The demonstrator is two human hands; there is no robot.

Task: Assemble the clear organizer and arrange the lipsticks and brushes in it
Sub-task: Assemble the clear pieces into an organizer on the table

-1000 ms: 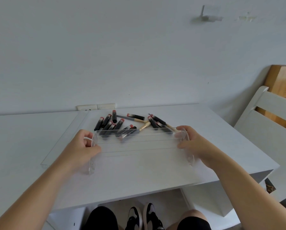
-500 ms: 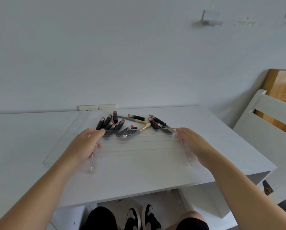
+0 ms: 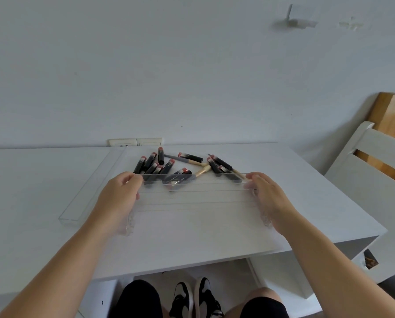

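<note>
Organizer (image 3: 195,196) lies long axis left to right on the table (image 3: 306,203), left hand (image 3: 117,198) and right hand (image 3: 268,196) pressing its ends, fingers relaxed.

Organizer (image 3: 196,198): on the surface (image 3: 31,180), near the middle, between the two hands.
Left hand (image 3: 118,198): against the organizer's left end.
Right hand (image 3: 269,196): against the organizer's right end.
Lipsticks (image 3: 161,156): in a loose heap on the surface, just beyond the organizer's far edge.
Brushes (image 3: 202,171): among the lipsticks, toward the right of the heap.
Clear panel (image 3: 88,193): flat on the surface, left of the organizer.
Chair (image 3: 375,161): right of the surface.
</note>
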